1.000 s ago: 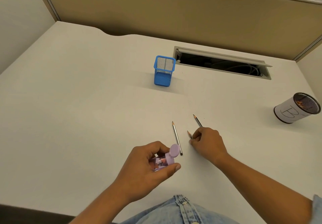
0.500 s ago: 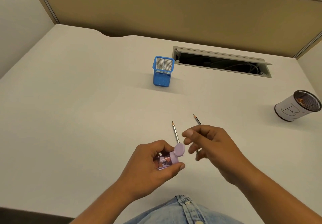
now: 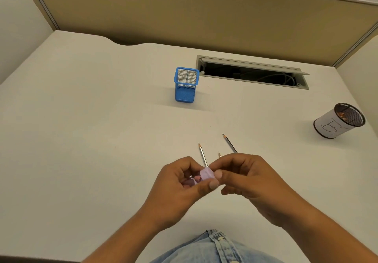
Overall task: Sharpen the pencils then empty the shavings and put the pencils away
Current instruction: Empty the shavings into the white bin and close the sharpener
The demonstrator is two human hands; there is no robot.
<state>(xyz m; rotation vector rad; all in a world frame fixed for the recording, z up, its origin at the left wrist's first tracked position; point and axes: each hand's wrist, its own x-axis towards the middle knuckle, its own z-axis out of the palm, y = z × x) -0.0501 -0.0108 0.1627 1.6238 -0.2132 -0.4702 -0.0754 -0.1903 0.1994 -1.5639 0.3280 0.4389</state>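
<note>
This was an office cubicle. A white desk filled most of the frame, closed in along the top by a tan fabric partition with metal trim. An open cable tray with wires inside sat recessed in the desk at upper centre-right, and a blue mesh pencil holder stood just left of it.

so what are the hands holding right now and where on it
Both hold the purple sharpener: the left hand grips its body, the right hand pinches its lid end. No pencil is held.
</note>
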